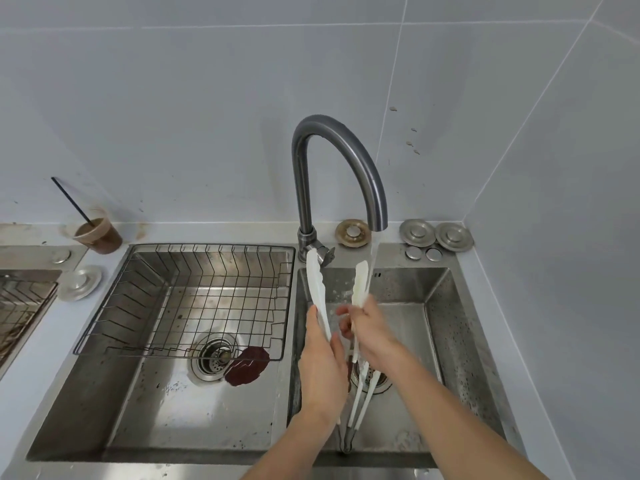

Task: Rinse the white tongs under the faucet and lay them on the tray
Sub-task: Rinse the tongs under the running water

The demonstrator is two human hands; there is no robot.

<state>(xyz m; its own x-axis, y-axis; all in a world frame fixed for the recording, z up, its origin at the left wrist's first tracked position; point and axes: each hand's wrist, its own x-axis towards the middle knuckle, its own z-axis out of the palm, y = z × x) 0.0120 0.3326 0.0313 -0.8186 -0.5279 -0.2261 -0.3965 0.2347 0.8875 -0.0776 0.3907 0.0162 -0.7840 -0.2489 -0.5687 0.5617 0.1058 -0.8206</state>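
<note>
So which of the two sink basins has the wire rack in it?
The left basin. The wire rack sits across its back half, above the drain. The right basin has no rack; both hands hold the white tongs there under the running faucet.

I find no legible text, label, brand mark, number or sign anywhere in view.
</note>
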